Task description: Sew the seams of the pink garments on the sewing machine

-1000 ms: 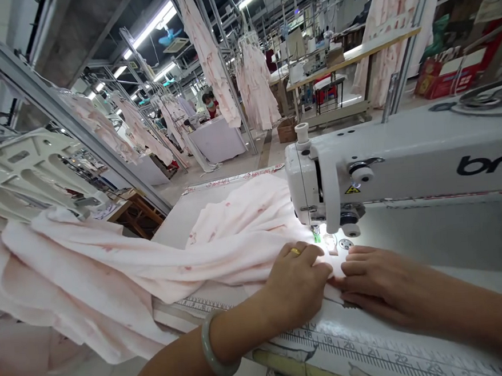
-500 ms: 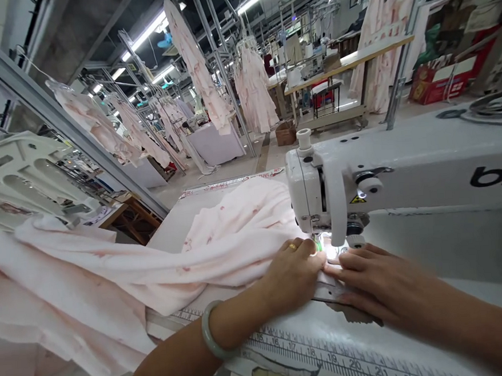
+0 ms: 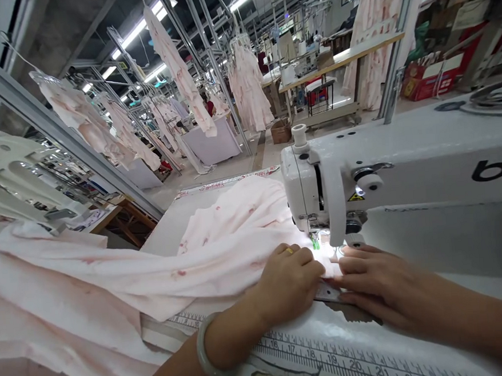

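Note:
A long piece of pale pink fabric [image 3: 222, 264] with small reddish prints runs over the table to the lit needle area of a white sewing machine [image 3: 307, 190]. My left hand [image 3: 289, 280], a pale bangle at its wrist, has its fingers curled on the fabric just left of and in front of the needle. Its fingertips are partly hidden. Across from it, my right hand [image 3: 378, 282] lies palm down on the machine bed, fingers stretched and thumb apart, tips at the fabric's edge. Glare hides part of the presser foot [image 3: 315, 241].
A printed ruler strip [image 3: 323, 355] runs along the table's front edge. The fabric's left end drapes over the table edge beside a cream slatted frame [image 3: 13, 176]. Pink garments [image 3: 248, 85] hang behind, near another worktable [image 3: 341, 61] and a red box [image 3: 432, 78].
My left hand has drawn slightly back and down from the needle, its fingers more curled. More of the presser foot and bright fabric shows. My right hand has barely moved; the view shifted slightly.

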`<action>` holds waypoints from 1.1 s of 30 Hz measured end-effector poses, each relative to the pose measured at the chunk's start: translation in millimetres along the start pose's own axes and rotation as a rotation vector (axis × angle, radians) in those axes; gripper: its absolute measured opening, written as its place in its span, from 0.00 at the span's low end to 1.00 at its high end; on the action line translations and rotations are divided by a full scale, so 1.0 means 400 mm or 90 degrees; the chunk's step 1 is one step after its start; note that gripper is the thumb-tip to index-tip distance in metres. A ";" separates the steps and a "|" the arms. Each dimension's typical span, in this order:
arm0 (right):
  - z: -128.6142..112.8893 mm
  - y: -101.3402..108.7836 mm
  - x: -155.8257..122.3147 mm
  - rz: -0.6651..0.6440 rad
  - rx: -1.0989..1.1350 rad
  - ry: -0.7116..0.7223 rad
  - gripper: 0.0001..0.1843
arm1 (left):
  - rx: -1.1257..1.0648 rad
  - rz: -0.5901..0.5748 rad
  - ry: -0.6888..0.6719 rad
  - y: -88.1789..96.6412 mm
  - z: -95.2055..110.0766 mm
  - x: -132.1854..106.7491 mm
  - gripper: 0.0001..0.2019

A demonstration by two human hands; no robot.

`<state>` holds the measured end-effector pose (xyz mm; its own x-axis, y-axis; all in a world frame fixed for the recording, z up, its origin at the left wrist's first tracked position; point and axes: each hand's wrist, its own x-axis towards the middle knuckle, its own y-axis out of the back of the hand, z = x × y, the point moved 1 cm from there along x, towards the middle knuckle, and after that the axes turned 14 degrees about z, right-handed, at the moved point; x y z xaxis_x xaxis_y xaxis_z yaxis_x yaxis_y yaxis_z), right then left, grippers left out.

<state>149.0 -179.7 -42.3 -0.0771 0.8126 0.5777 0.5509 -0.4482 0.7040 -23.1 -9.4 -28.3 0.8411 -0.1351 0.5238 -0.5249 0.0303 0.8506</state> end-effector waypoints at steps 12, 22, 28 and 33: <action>0.011 -0.007 0.000 0.026 -0.047 -0.008 0.20 | 0.061 -0.054 -0.062 -0.009 -0.010 0.014 0.07; 0.008 0.003 0.010 0.019 -0.044 -0.001 0.21 | 0.007 -0.014 -0.059 -0.005 -0.022 -0.006 0.12; 0.007 0.009 0.009 0.014 -0.063 0.020 0.20 | -0.010 -0.027 -0.054 0.000 -0.021 0.000 0.11; 0.007 0.017 0.014 0.044 -0.120 0.065 0.22 | -0.056 -0.065 -0.015 -0.002 -0.026 0.001 0.11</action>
<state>154.4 -177.2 -35.6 -0.1333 0.7402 0.6591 0.3938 -0.5707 0.7205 -21.2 0.8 -28.2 0.8856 -0.1649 0.4341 -0.4224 0.1022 0.9006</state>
